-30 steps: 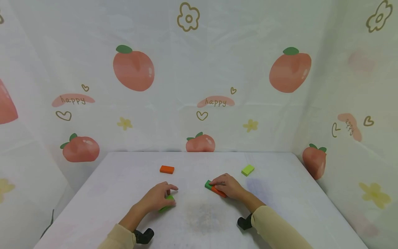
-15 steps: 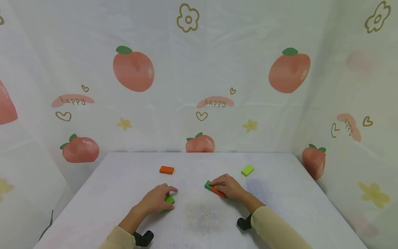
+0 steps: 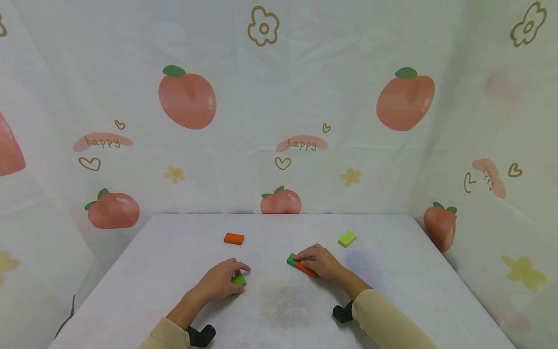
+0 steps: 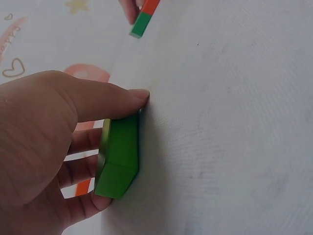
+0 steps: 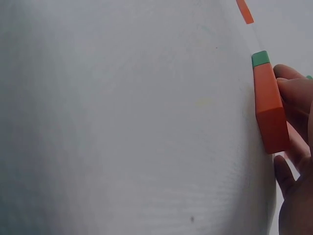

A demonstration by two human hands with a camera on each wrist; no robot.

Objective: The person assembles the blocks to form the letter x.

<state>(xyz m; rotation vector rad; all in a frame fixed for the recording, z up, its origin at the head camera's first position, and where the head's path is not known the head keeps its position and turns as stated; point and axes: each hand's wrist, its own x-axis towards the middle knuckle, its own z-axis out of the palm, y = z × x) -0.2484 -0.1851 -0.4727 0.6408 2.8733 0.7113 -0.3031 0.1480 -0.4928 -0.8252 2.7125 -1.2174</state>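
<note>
In the head view my left hand (image 3: 221,280) holds a green block (image 3: 238,280) low at the table, left of the middle. In the left wrist view the thumb lies along one end of this green block (image 4: 120,152) and the other fingers reach round its far side. My right hand (image 3: 323,262) grips an orange block (image 3: 307,269), right of the middle. A darker green block (image 3: 292,260) sits end to end with it, and the fingertips are over the place where they meet. The right wrist view shows the orange block (image 5: 270,105) on the table, fingers behind it.
Another orange block (image 3: 234,239) lies farther back on the left of the white table (image 3: 279,320). A yellow-green block (image 3: 347,239) lies at the back right. Behind the table hangs a fruit-patterned cloth (image 3: 279,97).
The left thumb has shifted slightly toward me, and more of the green block's top shows between thumb and forefinger. My right hand and the blocks under it have stayed in place.
</note>
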